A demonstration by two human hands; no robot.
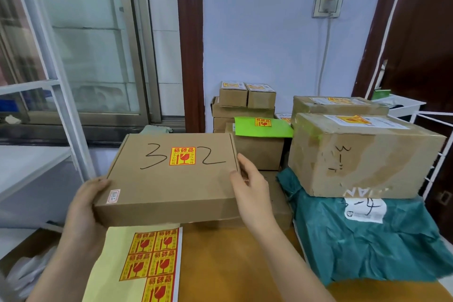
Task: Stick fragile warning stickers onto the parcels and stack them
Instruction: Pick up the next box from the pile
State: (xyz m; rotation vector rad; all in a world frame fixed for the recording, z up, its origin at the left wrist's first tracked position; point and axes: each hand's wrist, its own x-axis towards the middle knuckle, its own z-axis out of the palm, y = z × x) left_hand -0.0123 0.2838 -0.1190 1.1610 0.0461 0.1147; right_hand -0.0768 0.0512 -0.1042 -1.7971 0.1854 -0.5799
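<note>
- Your left hand (84,203) gripped the near-left corner of the flat box (169,179), thumb on the lid.
- Your right hand (252,189) pressed the box's right edge — whether its fingers curled round that side was unclear.
- The box, marked "3 2" with a fragile sticker (182,156) between the digits, apparently rested on another carton.
- The sticker sheet (147,265) lay just below it — on the brown table (232,265).
</note>
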